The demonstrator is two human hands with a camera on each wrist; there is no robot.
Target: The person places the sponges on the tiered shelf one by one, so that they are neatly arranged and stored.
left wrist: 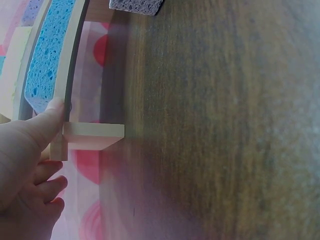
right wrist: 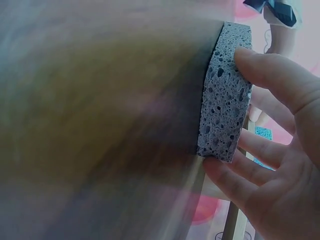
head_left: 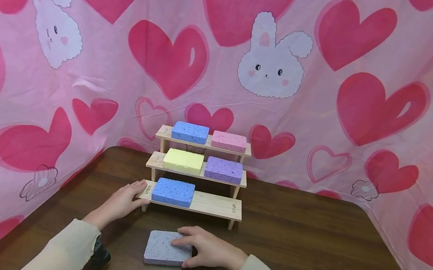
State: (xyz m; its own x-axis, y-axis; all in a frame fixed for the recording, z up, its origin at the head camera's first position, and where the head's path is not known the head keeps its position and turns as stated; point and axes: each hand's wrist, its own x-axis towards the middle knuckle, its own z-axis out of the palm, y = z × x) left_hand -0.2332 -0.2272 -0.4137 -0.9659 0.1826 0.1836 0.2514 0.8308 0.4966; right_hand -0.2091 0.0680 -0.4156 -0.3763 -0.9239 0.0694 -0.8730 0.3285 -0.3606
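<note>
A three-step wooden rack (head_left: 214, 204) stands on the table. My left hand (head_left: 120, 200) holds the left end of its lowest step, thumb on the front edge and fingers curled behind in the left wrist view. Beside that thumb sits a blue sponge (head_left: 173, 192), on the same step. In front of the rack, a grey speckled sponge (head_left: 161, 248) lies flat on the table. My right hand (head_left: 213, 250) grips its right part, thumb against the near side (right wrist: 224, 90) and fingers reaching over the top; the far fingertips are partly hidden in the right wrist view.
The middle step bears a yellow sponge (head_left: 183, 162) and a purple sponge (head_left: 224, 170). On the top step are another blue sponge (head_left: 190, 132) and a pink sponge (head_left: 229, 141). Behind the brown table (head_left: 308, 251) hangs a pink cloth (head_left: 222, 94) with hearts and rabbits.
</note>
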